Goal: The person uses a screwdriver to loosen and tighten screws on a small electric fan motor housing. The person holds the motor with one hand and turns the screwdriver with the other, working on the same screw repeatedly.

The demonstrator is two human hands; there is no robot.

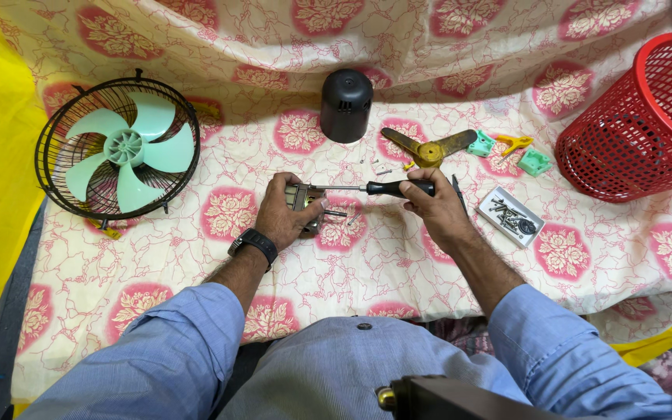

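At the far left a round black wire fan guard (118, 149) leans on the flowered cloth (398, 257), with the pale green fan blades (130, 148) inside it; its lower edge rests on small feet. Next comes the person's left hand (285, 211), a dark watch (254, 243) on the wrist. It is wrapped over a small metal motor block (302, 200) lying on the cloth, and the fingers cover most of it, so I can only make out a boxy grey-gold corner and a short shaft poking out to the right. A screwdriver (375, 187) runs level from that block to the right hand (433, 204), which is closed around its black handle; the thin shank's tip meets the block at the top, though exactly where it seats is hidden by the left thumb. The two hands sit apart, joined only by the tool. Behind them stands a black dome-shaped motor cover (345, 104). Tiny screws near it are too small to count. Further right lie a yellowish metal bracket (430, 149), two small green plastic pieces (534, 162) and a yellow clip (514, 142). A small tray (509, 215) holds dark bits I can't identify. A red mesh basket (638, 124) is cut off at the right edge.
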